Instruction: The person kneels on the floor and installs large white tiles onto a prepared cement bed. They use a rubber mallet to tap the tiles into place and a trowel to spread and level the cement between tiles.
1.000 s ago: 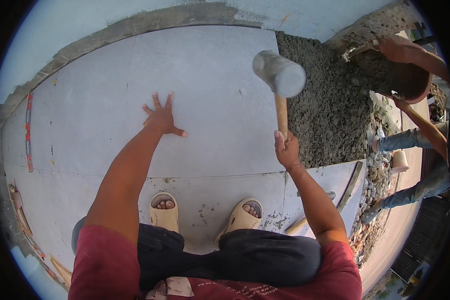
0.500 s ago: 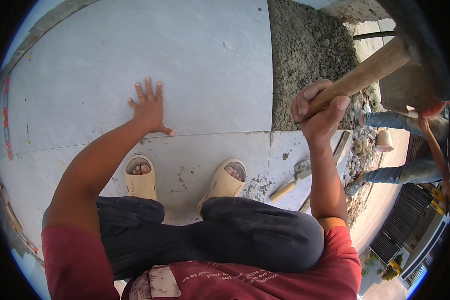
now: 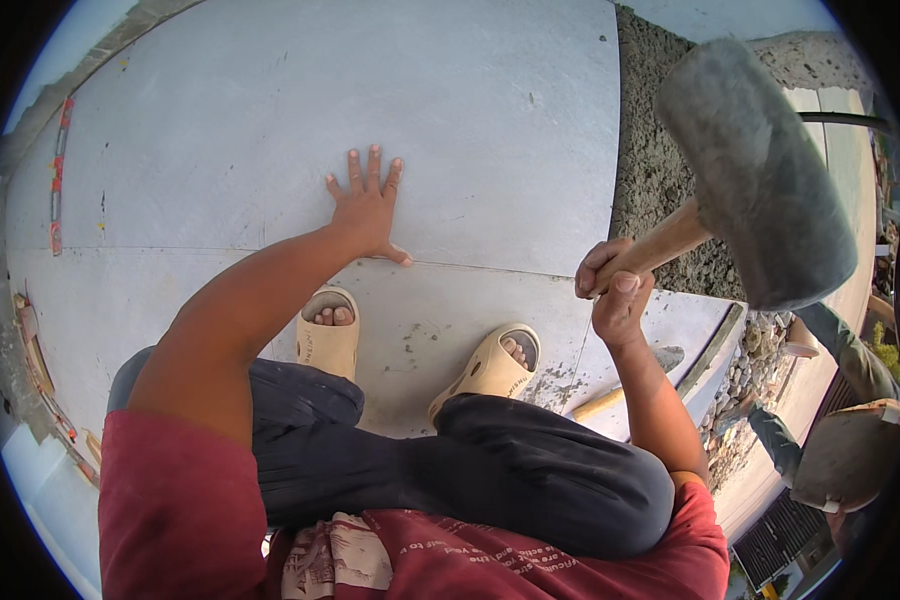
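Observation:
My left hand (image 3: 368, 208) lies flat on a large pale grey tile (image 3: 450, 110), fingers spread, close to the joint with the nearer tile (image 3: 420, 310). My right hand (image 3: 618, 295) is wrapped round the wooden handle of a rubber mallet (image 3: 755, 175). The mallet's dark, dusty head is raised to the upper right, above a bed of rough grey mortar (image 3: 650, 170) beside the tile edge. Below my right hand a trowel (image 3: 598, 404) with a wooden handle lies on the nearer tile, partly hidden by my forearm.
A red-and-grey spirit level or bar (image 3: 60, 180) lies at the far left. Beside the trowel runs a narrow strip (image 3: 710, 348), with gravel (image 3: 755, 370) beyond. At right another person in jeans (image 3: 840, 350) stands near a grey pan-like object (image 3: 850, 455).
The mallet has swung so its whole head shows, and my right hand sits lower. The view has shifted, moving the tiles rightward. My left hand stays flat on the tile.

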Available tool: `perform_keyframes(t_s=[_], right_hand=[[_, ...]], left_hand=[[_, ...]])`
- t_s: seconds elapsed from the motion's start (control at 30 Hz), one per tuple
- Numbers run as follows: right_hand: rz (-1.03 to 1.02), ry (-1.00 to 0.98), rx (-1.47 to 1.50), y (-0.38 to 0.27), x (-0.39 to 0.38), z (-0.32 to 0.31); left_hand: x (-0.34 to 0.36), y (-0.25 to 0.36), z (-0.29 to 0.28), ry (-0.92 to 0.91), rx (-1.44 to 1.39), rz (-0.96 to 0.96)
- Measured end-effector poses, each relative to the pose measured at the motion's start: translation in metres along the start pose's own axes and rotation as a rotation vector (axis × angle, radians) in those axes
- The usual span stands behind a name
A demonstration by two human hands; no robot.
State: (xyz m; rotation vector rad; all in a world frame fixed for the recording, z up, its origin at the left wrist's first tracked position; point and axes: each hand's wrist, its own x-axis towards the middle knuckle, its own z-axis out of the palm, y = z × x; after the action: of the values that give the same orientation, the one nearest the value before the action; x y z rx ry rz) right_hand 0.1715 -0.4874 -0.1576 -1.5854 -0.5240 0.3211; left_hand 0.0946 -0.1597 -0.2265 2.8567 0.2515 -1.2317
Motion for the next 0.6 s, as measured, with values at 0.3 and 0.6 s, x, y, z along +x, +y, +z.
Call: perform_keyframes(t_s=[0.3,0.6], right_hand=[[0.367,-0.202,-0.502,0.013,0.015,-0.025],[0.084,-0.02,0.005,-0.047,0.053,0.036]], left_hand=[[0.004,-0.003,0.008,0.069,-0.047,0.076],[0.001,-0.112,-0.021,0.023,0.175,-0.115]])
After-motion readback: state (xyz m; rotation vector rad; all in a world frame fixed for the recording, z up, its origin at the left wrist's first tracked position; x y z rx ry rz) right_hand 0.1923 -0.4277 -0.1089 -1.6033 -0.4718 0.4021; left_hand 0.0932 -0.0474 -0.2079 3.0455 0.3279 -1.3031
